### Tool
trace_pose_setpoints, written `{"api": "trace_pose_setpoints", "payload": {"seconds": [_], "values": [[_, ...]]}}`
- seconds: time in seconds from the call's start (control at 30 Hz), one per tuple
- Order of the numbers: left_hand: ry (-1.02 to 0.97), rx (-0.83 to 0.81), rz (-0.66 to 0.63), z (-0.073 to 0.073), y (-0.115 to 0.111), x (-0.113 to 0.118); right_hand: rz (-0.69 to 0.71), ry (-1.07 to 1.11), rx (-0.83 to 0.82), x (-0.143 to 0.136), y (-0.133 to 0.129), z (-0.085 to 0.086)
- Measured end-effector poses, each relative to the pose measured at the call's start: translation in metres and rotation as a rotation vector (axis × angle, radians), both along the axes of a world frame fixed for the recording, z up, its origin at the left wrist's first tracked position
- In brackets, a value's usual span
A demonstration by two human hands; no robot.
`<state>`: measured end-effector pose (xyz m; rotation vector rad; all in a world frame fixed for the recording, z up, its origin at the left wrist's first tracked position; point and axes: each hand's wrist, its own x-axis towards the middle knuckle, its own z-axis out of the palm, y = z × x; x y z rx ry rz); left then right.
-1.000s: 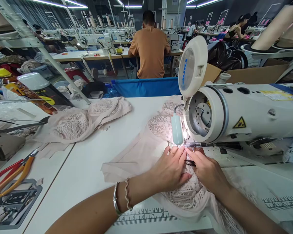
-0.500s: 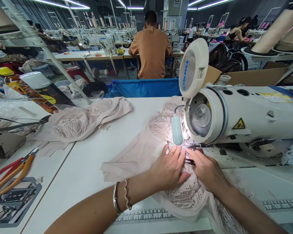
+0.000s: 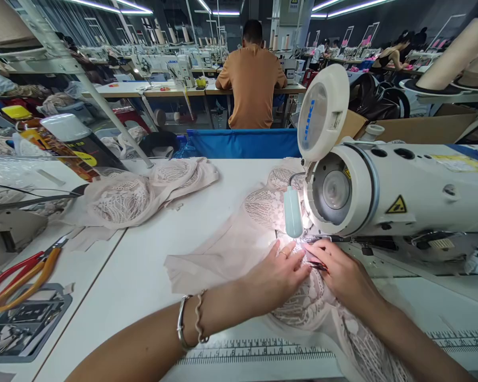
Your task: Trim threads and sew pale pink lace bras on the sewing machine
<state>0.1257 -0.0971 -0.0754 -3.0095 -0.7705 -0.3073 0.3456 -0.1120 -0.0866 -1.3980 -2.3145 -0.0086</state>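
A pale pink lace bra (image 3: 263,208) lies spread across the white table, running under the sewing machine's needle area. My left hand (image 3: 276,278) rests flat on the lace just left of the needle, fingers stretched forward. On the right, my right hand (image 3: 344,270) has its fingertips at the lace near the presser foot. It holds small dark thread snips (image 3: 317,265) with a bit of red, mostly hidden by the fingers. The sewing machine (image 3: 414,185) has its round end cover (image 3: 322,114) swung up. A small pale green lamp (image 3: 293,212) lights the stitching spot.
Another lace piece (image 3: 121,200) lies at the left. Red and orange-handled cutters (image 3: 40,276) lie over a grey parts tray (image 3: 61,313). A spray can (image 3: 82,140) and thread stand are behind. A printed ruler (image 3: 255,351) edges the table. A person (image 3: 252,87) sits ahead.
My left hand has flattened and eased slightly back from the needle. My right hand has shifted a little right, and the snips have turned, showing their red part. The view has moved slightly.
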Motion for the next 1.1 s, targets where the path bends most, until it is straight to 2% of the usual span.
{"api": "trace_pose_setpoints", "payload": {"seconds": [0.13,0.27,0.33,0.43,0.5,0.63,0.73,0.83,1.0,1.1], "values": [[-0.083,-0.106,-0.04,0.006,0.018,-0.008,-0.018,-0.057,0.015,-0.009,0.009,0.001],[-0.128,-0.152,-0.058,0.012,0.026,-0.012,-0.053,-0.118,-0.019,-0.015,0.014,0.012],[-0.123,-0.124,-0.045,0.011,0.025,-0.012,-0.097,-0.135,-0.003,-0.015,0.009,0.02],[-0.122,-0.014,-0.061,0.007,0.02,-0.009,-0.171,-0.129,0.02,-0.011,-0.015,0.028],[-0.117,0.029,-0.118,0.004,0.016,-0.007,-0.208,-0.112,-0.017,-0.008,-0.036,0.026],[-0.106,0.029,-0.21,0.004,0.011,-0.006,-0.268,-0.14,-0.014,-0.004,-0.068,0.009],[-0.124,0.041,-0.193,0.003,0.012,-0.007,-0.159,-0.137,0.121,0.001,-0.065,-0.001],[-0.141,0.079,-0.198,0.001,0.014,-0.006,-0.07,-0.082,0.178,0.012,-0.047,0.002],[-0.176,0.067,-0.213,0.0,0.016,-0.004,0.011,-0.139,-0.167,0.023,-0.022,0.019],[-0.191,0.041,-0.215,0.002,0.017,-0.005,-0.027,-0.283,-0.293,0.019,-0.015,0.026]]}}
